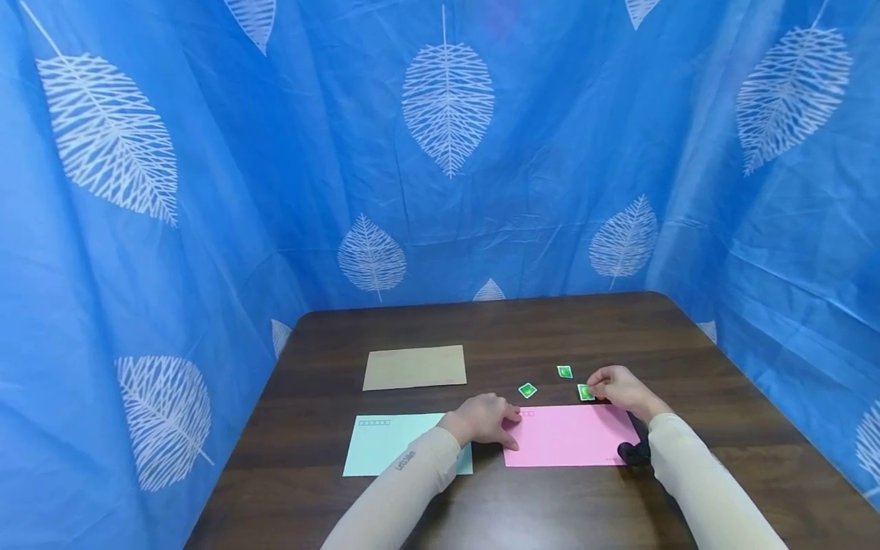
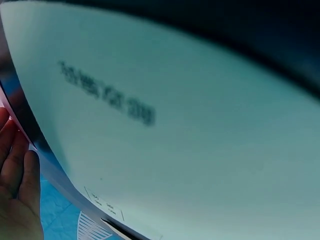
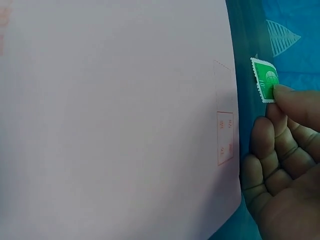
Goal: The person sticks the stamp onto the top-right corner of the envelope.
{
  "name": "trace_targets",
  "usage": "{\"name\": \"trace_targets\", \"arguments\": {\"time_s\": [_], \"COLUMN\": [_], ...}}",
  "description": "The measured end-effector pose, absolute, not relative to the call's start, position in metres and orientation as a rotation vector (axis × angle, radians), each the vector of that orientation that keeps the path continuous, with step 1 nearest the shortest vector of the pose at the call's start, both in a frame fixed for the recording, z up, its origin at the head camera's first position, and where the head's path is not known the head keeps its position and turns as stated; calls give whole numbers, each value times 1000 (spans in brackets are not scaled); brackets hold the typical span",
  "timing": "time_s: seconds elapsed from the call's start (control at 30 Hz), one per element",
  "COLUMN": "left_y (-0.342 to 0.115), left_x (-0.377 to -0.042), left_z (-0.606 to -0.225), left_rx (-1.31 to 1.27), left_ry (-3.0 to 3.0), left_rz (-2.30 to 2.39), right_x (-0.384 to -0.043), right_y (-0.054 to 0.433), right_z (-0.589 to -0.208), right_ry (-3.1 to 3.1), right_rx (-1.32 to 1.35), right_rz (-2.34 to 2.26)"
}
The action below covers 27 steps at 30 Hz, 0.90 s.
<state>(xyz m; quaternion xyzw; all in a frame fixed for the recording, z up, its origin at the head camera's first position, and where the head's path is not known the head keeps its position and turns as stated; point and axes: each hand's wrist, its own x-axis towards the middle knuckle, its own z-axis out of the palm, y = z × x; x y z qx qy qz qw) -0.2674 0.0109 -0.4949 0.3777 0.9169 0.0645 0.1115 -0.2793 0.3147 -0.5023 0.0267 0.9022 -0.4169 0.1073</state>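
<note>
Between thumb and forefinger, my right hand (image 1: 622, 388) pinches a green postage stamp (image 1: 584, 392) with a white perforated border, just beyond the top edge of a pink envelope (image 1: 564, 439). In the right wrist view, the stamp (image 3: 261, 80) is tilted up beside the printed box at the envelope's corner. My left hand (image 1: 484, 418) rests with its fingertips on the left edge of the pink envelope; its fingers look fairly straight in the left wrist view. Beneath the left forearm lies a mint-green envelope (image 1: 371, 452), partly covered by the sleeve.
Two more green stamps lie behind the pink envelope: one stamp (image 1: 527, 390) near its left corner, another stamp (image 1: 564, 372) farther back. A tan envelope (image 1: 415, 368) lies at the back left of the dark wooden table (image 1: 536, 328). Blue leaf-print curtains (image 1: 522, 191) surround the table.
</note>
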Motion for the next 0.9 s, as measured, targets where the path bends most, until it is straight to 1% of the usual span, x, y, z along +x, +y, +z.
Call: {"name": "trace_targets", "arguments": {"time_s": [0.3, 0.57, 0.9], "left_y": [6, 10, 13], "left_x": [-273, -268, -265], "left_z": [-488, -490, -495], "left_rx": [1081, 1112, 1077], "left_ry": [2714, 2698, 2690], "left_rz": [155, 175, 209], "right_x": [-282, -276, -270], "right_y": [310, 315, 316], "right_z": [-498, -500, -505], "right_ry": [2647, 2627, 2602], "right_rx": [34, 53, 51], "right_rz": [-1287, -1276, -1316]}}
